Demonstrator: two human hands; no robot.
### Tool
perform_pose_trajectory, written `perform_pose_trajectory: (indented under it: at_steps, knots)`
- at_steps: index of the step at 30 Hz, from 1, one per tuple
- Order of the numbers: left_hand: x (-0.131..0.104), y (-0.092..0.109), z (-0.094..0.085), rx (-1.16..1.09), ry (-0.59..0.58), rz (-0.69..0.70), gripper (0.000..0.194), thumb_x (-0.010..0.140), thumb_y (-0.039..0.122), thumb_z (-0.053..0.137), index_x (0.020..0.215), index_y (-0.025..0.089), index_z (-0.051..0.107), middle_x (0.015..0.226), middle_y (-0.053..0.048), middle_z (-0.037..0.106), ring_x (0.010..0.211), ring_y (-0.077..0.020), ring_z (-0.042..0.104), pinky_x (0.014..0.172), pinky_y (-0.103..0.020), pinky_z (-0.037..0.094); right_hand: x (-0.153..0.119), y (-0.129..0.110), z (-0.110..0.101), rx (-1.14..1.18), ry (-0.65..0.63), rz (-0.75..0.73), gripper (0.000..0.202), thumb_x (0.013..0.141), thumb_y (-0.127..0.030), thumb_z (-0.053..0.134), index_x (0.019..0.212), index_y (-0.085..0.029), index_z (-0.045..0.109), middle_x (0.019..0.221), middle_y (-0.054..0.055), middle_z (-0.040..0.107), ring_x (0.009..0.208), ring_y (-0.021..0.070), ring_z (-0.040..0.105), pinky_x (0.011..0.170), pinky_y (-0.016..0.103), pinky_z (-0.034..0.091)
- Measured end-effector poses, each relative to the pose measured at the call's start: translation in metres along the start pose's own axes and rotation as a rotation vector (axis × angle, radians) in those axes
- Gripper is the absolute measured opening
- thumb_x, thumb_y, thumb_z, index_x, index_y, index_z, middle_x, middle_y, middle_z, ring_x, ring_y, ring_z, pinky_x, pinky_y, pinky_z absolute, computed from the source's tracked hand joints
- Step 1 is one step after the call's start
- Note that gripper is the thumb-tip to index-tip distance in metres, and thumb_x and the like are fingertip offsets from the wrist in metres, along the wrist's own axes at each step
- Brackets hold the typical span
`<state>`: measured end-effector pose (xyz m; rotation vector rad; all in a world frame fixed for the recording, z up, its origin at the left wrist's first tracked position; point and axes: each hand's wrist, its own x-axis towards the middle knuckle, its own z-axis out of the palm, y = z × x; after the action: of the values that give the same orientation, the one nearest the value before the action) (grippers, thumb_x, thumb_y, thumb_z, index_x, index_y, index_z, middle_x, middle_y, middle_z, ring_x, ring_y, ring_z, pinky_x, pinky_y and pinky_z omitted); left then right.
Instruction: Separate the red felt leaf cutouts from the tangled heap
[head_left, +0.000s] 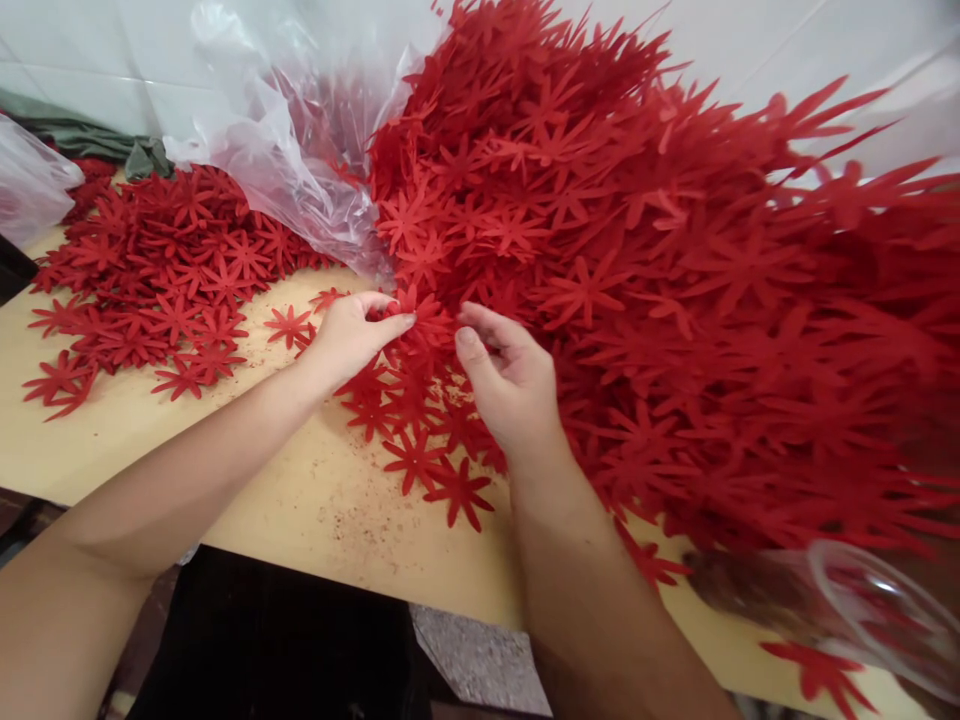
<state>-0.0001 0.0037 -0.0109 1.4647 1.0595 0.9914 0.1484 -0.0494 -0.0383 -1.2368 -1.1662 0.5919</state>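
My left hand (356, 335) pinches a red fabric flower cut-out (421, 318) between thumb and fingers, above the middle of the table. Just to the right of that flower is my right hand (514, 375), its fingers loosely curved and the thumb a little apart from them. No object shows in my right hand. Beneath both hands lie several loose red flowers (459, 492), flat and with narrow pointed petals. A tall heap of the same red flowers (600, 230) rises behind and beside my right hand.
A lower pile of red flowers (172, 260) spreads at the left of the yellowish table (285, 500). Between the piles stands a clear plastic bag (300, 150). A transparent round container (862, 610) lies at the right front edge. Brown crumbs are scattered on the tabletop. White tiles line the back.
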Motion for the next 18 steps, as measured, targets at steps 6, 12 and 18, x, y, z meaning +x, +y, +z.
perform_pose_trajectory:
  at_steps: [6, 12, 18]
  knots:
    - [-0.0081, -0.004, 0.0118, -0.07, -0.115, -0.011, 0.013, 0.07, 0.025, 0.063, 0.073, 0.014, 0.058, 0.064, 0.003, 0.056, 0.056, -0.005, 0.046, 0.057, -0.021, 0.036, -0.0053, -0.002, 0.0098, 0.096, -0.136, 0.109, 0.032, 0.059, -0.046, 0.073, 0.076, -0.02, 0.063, 0.076, 0.001, 0.067, 0.07, 0.0127, 0.06, 0.072, 0.03, 0.05]
    - [-0.0084, -0.0044, 0.0119, -0.141, -0.125, -0.045, 0.022, 0.072, 0.03, 0.064, 0.089, 0.015, 0.063, 0.068, 0.002, 0.058, 0.055, -0.0046, 0.045, 0.058, -0.022, 0.036, -0.0031, -0.0034, 0.0095, 0.157, -0.117, 0.111, 0.033, 0.062, -0.051, 0.069, 0.072, -0.021, 0.06, 0.07, -0.001, 0.063, 0.068, 0.012, 0.057, 0.073, 0.03, 0.048]
    - [-0.0069, -0.0041, 0.0117, -0.118, -0.094, -0.035, 0.011, 0.069, 0.019, 0.065, 0.077, 0.013, 0.061, 0.067, 0.004, 0.055, 0.06, -0.0045, 0.045, 0.064, -0.022, 0.037, -0.0045, -0.0016, 0.0098, 0.091, -0.126, 0.118, 0.031, 0.067, -0.049, 0.065, 0.07, -0.021, 0.054, 0.068, -0.002, 0.058, 0.063, 0.01, 0.053, 0.067, 0.026, 0.047]
